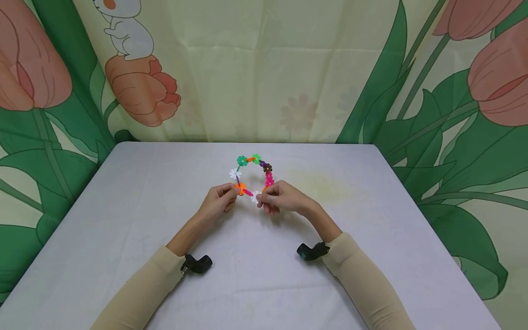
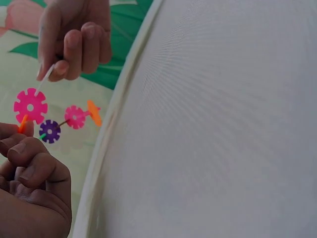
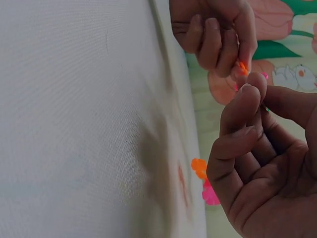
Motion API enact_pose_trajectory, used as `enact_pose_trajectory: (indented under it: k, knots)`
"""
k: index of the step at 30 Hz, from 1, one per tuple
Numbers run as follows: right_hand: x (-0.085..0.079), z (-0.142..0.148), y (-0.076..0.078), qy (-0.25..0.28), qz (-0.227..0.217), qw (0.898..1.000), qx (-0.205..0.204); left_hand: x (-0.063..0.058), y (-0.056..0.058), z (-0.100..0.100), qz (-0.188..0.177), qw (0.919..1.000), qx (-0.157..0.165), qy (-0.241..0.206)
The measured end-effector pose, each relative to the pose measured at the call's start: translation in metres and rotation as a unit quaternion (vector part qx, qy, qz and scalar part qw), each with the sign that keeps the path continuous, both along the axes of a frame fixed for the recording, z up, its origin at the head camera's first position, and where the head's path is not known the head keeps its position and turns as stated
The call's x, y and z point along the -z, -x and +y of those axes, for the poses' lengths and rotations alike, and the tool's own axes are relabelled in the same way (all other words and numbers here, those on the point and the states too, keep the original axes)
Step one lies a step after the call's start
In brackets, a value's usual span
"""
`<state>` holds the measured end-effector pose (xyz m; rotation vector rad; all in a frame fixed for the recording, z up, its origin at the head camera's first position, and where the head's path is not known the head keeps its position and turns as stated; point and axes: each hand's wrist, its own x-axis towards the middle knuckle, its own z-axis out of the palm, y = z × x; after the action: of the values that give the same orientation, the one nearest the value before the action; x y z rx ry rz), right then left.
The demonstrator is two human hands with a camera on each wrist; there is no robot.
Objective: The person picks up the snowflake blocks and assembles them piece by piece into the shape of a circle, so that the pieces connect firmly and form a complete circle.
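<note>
A loop of notched plastic snowflake discs stands up over the white table between the hands; its green disc (image 1: 242,161) and dark brown disc (image 1: 267,168) are on the far side. My left hand (image 1: 219,200) pinches an orange disc (image 1: 241,188) at the loop's near left. With thumb and fingertips, my right hand (image 1: 285,197) pinches a white disc (image 1: 255,197) at the near side. A pink disc (image 2: 30,105) links these two in the left wrist view, and a purple disc (image 2: 50,131) hangs behind. Fingers hide most of the white disc in the right wrist view.
The white-covered table (image 1: 247,275) spreads around both forearms, its far edge beyond the loop. Behind it hangs a curtain (image 1: 255,82) printed with tulips and a rabbit. Each wrist carries a small black camera, such as the left camera (image 1: 199,264).
</note>
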<state>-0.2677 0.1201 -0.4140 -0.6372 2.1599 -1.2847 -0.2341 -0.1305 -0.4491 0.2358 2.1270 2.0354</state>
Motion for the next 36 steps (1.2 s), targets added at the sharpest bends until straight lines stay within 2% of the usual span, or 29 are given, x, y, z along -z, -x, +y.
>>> enact_pose_trajectory:
  k: [6, 15, 26, 36]
  knots:
    - [0.0, 0.005, 0.0, -0.009, -0.009, 1.0, -0.008, 0.001, 0.0, 0.002, 0.001, 0.9999, 0.01, 0.01]
    - [-0.002, 0.011, -0.001, 0.008, -0.023, 1.0, -0.005, 0.001, 0.0, 0.007, 0.007, 0.9997, 0.013, -0.022]
    - [-0.003, 0.001, -0.006, 0.033, -0.015, 0.999, 0.019, 0.001, -0.002, 0.006, -0.012, 0.9993, -0.035, -0.006]
    - [0.003, -0.006, -0.007, 0.035, -0.016, 0.998, 0.044, 0.0, -0.005, 0.009, -0.032, 0.9969, -0.07, -0.016]
